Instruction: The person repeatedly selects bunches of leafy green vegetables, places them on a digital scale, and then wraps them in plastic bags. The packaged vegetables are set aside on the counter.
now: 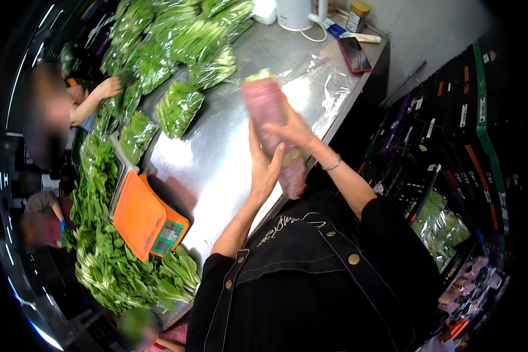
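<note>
Over the steel table (217, 141) I hold a long pinkish-red bundle (264, 100), which looks wrapped in clear plastic and shows pale green at its far end. Blur hides exactly what it is. It slants, its near end close to my apron. My left hand (266, 170) grips it from the left side, the thumb pressed against it. From the right, my right hand (294, 128) wraps its fingers across the middle. Left of my hands, an orange weighing scale (139, 214) stands among loose leafy greens (108, 270). A bagged bunch of greens (180, 109) lies beyond.
Bagged greens (182, 35) pile up at the table's far left. A phone (354, 54), a brown jar (358, 16) and a white kettle (294, 14) stand at the far right. Dark crates (452, 129) rise on my right. A co-worker's hand (107, 88) reaches in from the left.
</note>
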